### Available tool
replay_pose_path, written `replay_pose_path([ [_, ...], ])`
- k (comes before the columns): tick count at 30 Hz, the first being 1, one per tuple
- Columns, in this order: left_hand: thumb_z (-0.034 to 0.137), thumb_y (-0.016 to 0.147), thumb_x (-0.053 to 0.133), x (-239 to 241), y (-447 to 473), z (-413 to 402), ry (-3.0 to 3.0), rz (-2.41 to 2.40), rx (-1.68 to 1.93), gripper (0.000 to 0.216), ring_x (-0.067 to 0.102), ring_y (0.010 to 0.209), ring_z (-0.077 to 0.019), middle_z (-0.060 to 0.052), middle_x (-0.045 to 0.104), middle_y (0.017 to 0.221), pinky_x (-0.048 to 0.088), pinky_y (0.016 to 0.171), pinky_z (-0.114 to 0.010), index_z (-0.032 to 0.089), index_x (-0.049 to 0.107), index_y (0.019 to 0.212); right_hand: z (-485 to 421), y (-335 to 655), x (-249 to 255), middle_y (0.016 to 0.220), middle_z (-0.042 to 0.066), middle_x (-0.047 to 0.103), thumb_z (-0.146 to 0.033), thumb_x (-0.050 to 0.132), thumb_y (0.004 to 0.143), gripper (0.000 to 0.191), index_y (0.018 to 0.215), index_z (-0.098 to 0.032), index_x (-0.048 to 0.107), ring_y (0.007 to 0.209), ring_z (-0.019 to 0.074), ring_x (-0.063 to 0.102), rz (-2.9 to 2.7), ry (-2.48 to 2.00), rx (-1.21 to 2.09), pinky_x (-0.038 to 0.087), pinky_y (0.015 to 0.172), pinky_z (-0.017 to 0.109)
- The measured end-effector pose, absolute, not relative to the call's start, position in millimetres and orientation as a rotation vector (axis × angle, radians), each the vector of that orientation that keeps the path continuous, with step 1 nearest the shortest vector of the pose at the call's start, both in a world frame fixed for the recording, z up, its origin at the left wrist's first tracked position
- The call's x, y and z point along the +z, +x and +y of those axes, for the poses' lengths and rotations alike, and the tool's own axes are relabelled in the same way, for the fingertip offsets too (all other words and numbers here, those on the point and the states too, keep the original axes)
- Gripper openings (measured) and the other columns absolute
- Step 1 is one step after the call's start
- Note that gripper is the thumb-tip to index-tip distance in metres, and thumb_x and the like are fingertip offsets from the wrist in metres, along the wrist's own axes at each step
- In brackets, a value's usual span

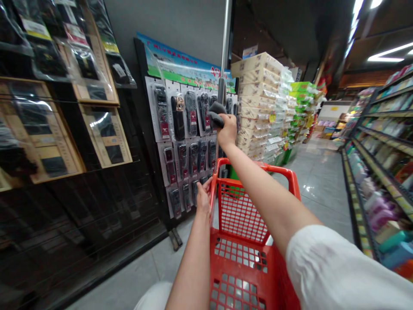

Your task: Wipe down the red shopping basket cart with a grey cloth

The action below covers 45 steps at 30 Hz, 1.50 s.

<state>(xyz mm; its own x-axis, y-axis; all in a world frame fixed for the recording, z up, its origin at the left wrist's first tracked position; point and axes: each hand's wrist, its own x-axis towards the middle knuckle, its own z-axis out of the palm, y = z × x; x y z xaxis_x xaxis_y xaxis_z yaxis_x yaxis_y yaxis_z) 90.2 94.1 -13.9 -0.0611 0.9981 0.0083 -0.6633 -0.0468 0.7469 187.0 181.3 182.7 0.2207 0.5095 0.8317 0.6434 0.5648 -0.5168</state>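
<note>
A red plastic shopping basket [245, 211] with an open grid stands in front of me, its loop handle raised at the far end. My left hand [203, 196] is closed at the left side of the handle and rim, though some of its fingers are hidden. Above the basket, my right hand [227, 131] is closed around a dark grey plastic part of a long metal pole [225, 43]. The pole stands nearly upright and runs out of the top of the view. Its lower end is hidden behind my hand and the basket.
A rack of carded black belts [192, 116] stands just beyond my hands. Packaged goods [106, 133] hang on the dark wall at left. Stacked cartons [258, 99] rise behind the basket. Filled shelves [383, 142] line the right side of the tiled aisle [318, 168].
</note>
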Motion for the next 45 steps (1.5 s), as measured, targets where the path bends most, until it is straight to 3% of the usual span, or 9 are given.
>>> replay_pose_path([
  [9, 0.049, 0.101, 0.026, -14, 87, 94, 0.656, 0.697, 1.548, 0.059, 0.067, 0.111, -0.0219, -0.014, 0.070, 0.121, 0.048, 0.102, -0.034, 0.014, 0.073, 0.108, 176, 205, 169, 0.107, 0.009, 0.061, -0.013, 0.049, 0.079, 0.036, 0.110, -0.018, 0.067, 0.107, 0.0253, 0.058, -1.467, -1.076, -0.051, 0.045, 0.101, 0.039],
  [12, 0.045, 0.101, 0.027, -14, 87, 94, 0.677, 0.685, 1.550, 0.056, 0.066, 0.112, -0.0222, -0.014, 0.071, 0.119, 0.046, 0.105, -0.036, 0.014, 0.074, 0.107, 184, 214, 189, 0.122, 0.012, 0.059, -0.012, 0.041, 0.082, 0.047, 0.126, -0.016, 0.059, 0.122, 0.0255, 0.051, -1.229, -1.034, -0.145, 0.038, 0.110, 0.043],
  [16, 0.045, 0.100, 0.035, -16, 87, 95, 0.727, 0.664, 1.567, 0.050, 0.064, 0.116, -0.0237, -0.013, 0.071, 0.118, 0.042, 0.109, -0.039, 0.015, 0.075, 0.106, 203, 208, 230, 0.136, 0.008, 0.055, -0.008, 0.041, 0.080, 0.060, 0.139, -0.019, 0.049, 0.131, 0.0218, 0.048, -1.476, -0.902, -0.214, 0.036, 0.114, 0.040],
  [23, 0.040, 0.101, 0.030, -21, 84, 96, 0.756, 0.706, 1.561, 0.051, 0.064, 0.115, -0.0222, -0.012, 0.071, 0.119, 0.041, 0.109, -0.037, 0.016, 0.075, 0.107, 236, 198, 290, 0.153, 0.006, 0.039, -0.010, 0.039, 0.085, 0.065, 0.149, -0.022, 0.036, 0.142, 0.0274, 0.036, -1.558, -0.794, -0.319, 0.032, 0.113, 0.057],
  [29, 0.039, 0.102, 0.027, -15, 88, 94, 0.735, 0.704, 1.566, 0.053, 0.065, 0.114, -0.0224, -0.014, 0.072, 0.117, 0.041, 0.108, -0.037, 0.014, 0.074, 0.107, 192, 206, 208, 0.162, 0.001, 0.021, 0.001, 0.043, 0.078, 0.075, 0.145, -0.030, 0.043, 0.144, 0.0271, 0.034, -1.734, -0.948, -0.322, 0.034, 0.116, 0.045],
  [33, 0.038, 0.102, 0.026, -12, 91, 93, 0.722, 0.685, 1.555, 0.053, 0.064, 0.116, -0.0208, -0.012, 0.071, 0.118, 0.042, 0.107, -0.035, 0.014, 0.074, 0.105, 158, 220, 121, 0.161, 0.001, 0.024, 0.006, 0.040, 0.076, 0.077, 0.144, -0.031, 0.046, 0.147, 0.0199, 0.029, -1.970, -1.076, -0.289, 0.034, 0.117, 0.037],
  [36, 0.037, 0.102, 0.024, -9, 93, 91, 0.712, 0.707, 1.561, 0.053, 0.064, 0.116, -0.0191, -0.010, 0.071, 0.119, 0.045, 0.104, -0.032, 0.016, 0.072, 0.106, 140, 229, 68, 0.160, 0.005, 0.025, 0.005, 0.043, 0.075, 0.076, 0.144, -0.026, 0.046, 0.147, 0.0203, 0.028, -2.155, -1.150, -0.227, 0.033, 0.117, 0.036],
  [40, 0.040, 0.103, 0.022, -4, 96, 91, 0.648, 0.795, 1.559, 0.051, 0.065, 0.114, -0.0188, -0.013, 0.067, 0.126, 0.047, 0.099, -0.030, 0.014, 0.065, 0.112, 123, 233, 32, 0.155, 0.009, 0.037, 0.000, 0.049, 0.076, 0.070, 0.142, -0.023, 0.050, 0.140, 0.0221, 0.042, -2.318, -1.257, -0.125, 0.037, 0.114, 0.035],
  [45, 0.041, 0.102, 0.023, -3, 100, 94, 0.654, 0.850, 1.571, 0.049, 0.064, 0.115, -0.0188, -0.016, 0.064, 0.130, 0.046, 0.099, -0.030, 0.014, 0.063, 0.109, 107, 243, 28, 0.137, 0.010, 0.060, -0.011, 0.054, 0.083, 0.056, 0.138, -0.023, 0.055, 0.126, 0.0245, 0.057, -2.357, -1.338, -0.130, 0.043, 0.107, 0.036],
])
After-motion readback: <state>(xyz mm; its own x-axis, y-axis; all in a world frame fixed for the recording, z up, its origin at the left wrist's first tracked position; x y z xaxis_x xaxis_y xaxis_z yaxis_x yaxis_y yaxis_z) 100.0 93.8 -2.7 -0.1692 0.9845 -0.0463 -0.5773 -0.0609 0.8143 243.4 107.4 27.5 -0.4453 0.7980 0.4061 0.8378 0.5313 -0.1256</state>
